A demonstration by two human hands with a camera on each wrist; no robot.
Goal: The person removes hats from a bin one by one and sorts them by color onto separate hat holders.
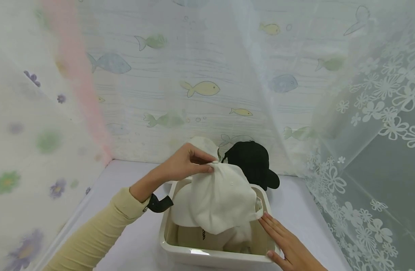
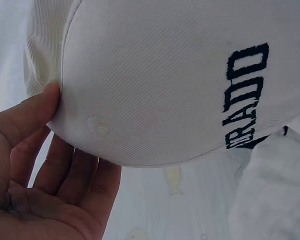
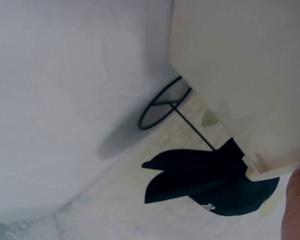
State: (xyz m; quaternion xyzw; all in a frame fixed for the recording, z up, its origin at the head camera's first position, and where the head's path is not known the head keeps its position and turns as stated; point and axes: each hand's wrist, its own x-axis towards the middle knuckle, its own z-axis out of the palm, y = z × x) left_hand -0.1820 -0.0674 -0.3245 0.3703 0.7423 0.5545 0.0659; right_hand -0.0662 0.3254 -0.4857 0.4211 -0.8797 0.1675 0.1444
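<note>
Over the white bin, my left hand pinches a white cap by the button at the top of its crown, between thumb and fingers. In the left wrist view, the left hand grips the fabric of the cap, whose side bears dark block lettering. Partly hidden beneath it in the bin lies more white headwear, also with dark letters. My right hand rests along the bin's right rim, fingers extended beside the cap's back strap; the right wrist view catches the hand's edge at the rim.
Behind the bin, a black cap hangs on a stand with a thin black ring base. Another white cap sits beside it, partly covered by my left hand. Sheer printed curtains enclose the white tabletop.
</note>
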